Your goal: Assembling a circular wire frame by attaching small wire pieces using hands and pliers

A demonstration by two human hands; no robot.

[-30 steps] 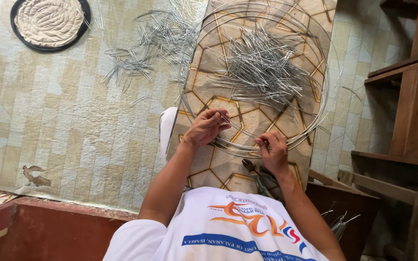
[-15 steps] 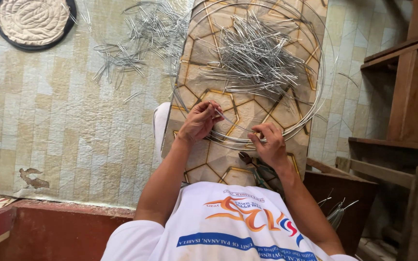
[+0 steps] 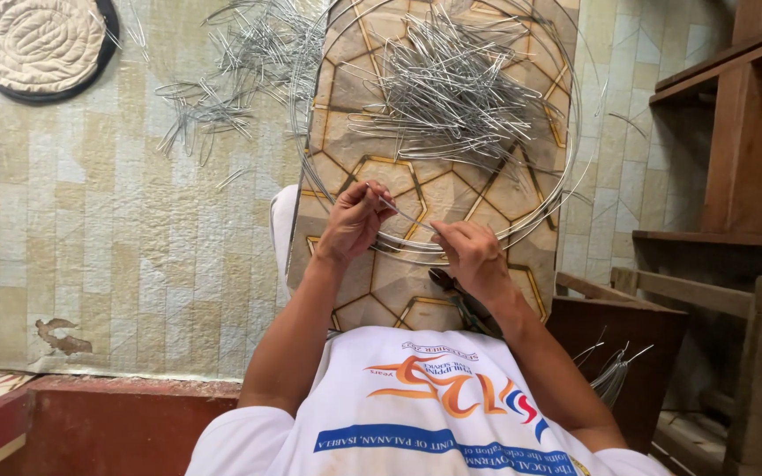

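Right now a short, thin silver wire piece (image 3: 403,214) is pinched between both hands at the near rim of a large round hoop of coiled silver wire (image 3: 566,176), which lies on a tan board with a gold hexagon pattern (image 3: 399,282). The left hand (image 3: 354,220) has its fingertips closed on one end of the piece; the right hand (image 3: 469,251) is clamped on the other end, against the hoop. Judging by the pictures, the work is at an early stage: only this spot on the rim is being handled, and a big pile of loose bent silver wire pieces (image 3: 451,84) sits inside the hoop farther off. More loose wire pieces (image 3: 222,88) lie far left on the pale quilted cloth (image 3: 90,229). Dark pliers (image 3: 456,295) rest just near the right wrist.
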